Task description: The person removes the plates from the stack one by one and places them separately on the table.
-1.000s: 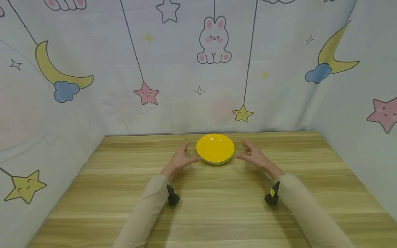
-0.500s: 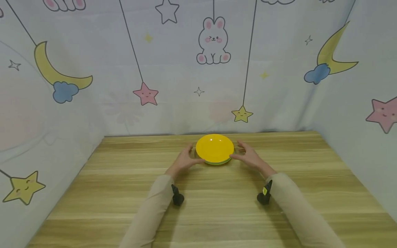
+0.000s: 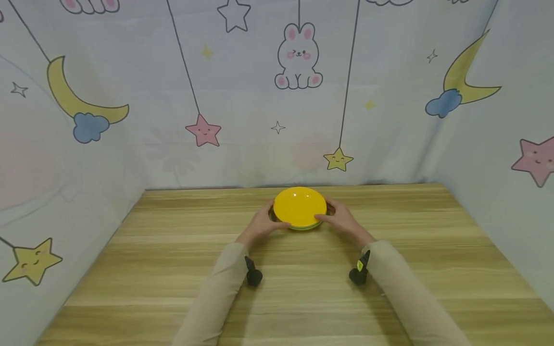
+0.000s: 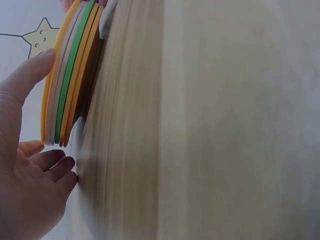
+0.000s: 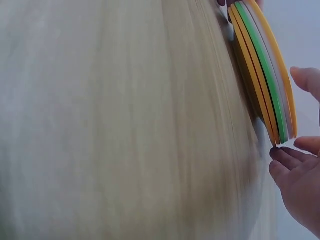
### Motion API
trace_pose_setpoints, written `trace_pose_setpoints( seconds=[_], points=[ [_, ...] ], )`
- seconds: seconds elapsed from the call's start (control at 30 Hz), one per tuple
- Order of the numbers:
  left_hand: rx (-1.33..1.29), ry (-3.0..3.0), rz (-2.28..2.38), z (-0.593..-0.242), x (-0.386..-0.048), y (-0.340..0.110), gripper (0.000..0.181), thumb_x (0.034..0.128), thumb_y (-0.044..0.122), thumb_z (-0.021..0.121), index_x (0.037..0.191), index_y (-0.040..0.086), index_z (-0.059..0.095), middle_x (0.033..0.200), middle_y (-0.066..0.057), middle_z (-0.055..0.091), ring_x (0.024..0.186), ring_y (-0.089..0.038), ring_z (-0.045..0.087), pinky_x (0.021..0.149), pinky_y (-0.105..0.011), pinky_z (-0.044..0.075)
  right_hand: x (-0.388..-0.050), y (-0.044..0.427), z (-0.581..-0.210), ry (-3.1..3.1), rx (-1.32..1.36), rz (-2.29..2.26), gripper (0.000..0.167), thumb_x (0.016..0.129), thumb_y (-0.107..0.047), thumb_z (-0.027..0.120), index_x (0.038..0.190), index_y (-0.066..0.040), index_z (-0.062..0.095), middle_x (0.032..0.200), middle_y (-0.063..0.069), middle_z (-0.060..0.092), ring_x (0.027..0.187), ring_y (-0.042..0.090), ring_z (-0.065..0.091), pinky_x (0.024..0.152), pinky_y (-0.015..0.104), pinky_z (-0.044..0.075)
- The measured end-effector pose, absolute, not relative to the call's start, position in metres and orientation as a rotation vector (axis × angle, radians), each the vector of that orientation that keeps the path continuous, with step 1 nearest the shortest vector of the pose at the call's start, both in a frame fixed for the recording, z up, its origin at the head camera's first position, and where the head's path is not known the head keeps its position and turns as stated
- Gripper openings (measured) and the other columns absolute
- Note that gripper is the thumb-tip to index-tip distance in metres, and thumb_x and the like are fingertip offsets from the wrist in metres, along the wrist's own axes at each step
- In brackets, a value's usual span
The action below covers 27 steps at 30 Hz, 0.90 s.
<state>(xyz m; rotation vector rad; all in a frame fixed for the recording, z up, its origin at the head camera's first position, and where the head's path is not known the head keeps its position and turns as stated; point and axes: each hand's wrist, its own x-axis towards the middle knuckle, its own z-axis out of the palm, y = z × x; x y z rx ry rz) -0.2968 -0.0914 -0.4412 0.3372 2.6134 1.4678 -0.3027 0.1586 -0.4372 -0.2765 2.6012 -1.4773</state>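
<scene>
A stack of several plates (image 3: 300, 206) sits near the back edge of the wooden table, a yellow one on top. From the side, the left wrist view shows yellow, pale pink, green (image 4: 70, 75) and orange rims. My left hand (image 3: 261, 223) is at the stack's left side, its thumb against the top rim and its index fingertip at the edge. At the right side is my right hand (image 3: 344, 219); in the right wrist view its thumb (image 5: 306, 80) stands slightly off the yellow rim, with its relaxed fingers close to the edge. Neither hand is closed round the stack.
The wooden table (image 3: 298, 288) runs back to a pale printed curtain (image 3: 251, 96) with stars, moons and a rabbit, close behind the plates. Curtain also hangs at both sides. Each sleeve carries a small black wrist device (image 3: 254, 276).
Both hands have moved inward, from apart on either side of the plates to right up at the rim. The plate stack has not moved.
</scene>
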Motion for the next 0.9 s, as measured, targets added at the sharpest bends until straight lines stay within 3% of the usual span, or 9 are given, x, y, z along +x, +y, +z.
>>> trace_pose_setpoints(
  seconds=[0.5,0.9],
  points=[
    [0.265,2.608,1.484,-0.4457,-0.2985,-0.0863,0.095,0.0684,0.038,0.078,0.143,0.012,0.025,0.146,-0.006,0.03,0.134,-0.021,0.026,0.111,-0.039,0.02,-0.3057,0.1516,-0.4418,2.596,-0.228,-1.594,0.067,0.084,-0.016,0.065,0.136,0.007,0.031,0.138,0.022,0.038,0.124,0.03,0.042,0.101,0.038,0.038],
    [0.277,2.644,1.4,-0.4473,-0.2987,-0.0857,0.095,0.0725,0.04,0.074,0.144,0.007,0.021,0.148,-0.01,0.024,0.135,-0.024,0.022,0.111,-0.04,0.021,-0.307,0.1516,-0.441,2.486,-0.08,-1.728,0.06,0.089,-0.006,0.055,0.137,0.012,0.023,0.14,0.026,0.031,0.129,0.032,0.033,0.105,0.039,0.032]
  ],
)
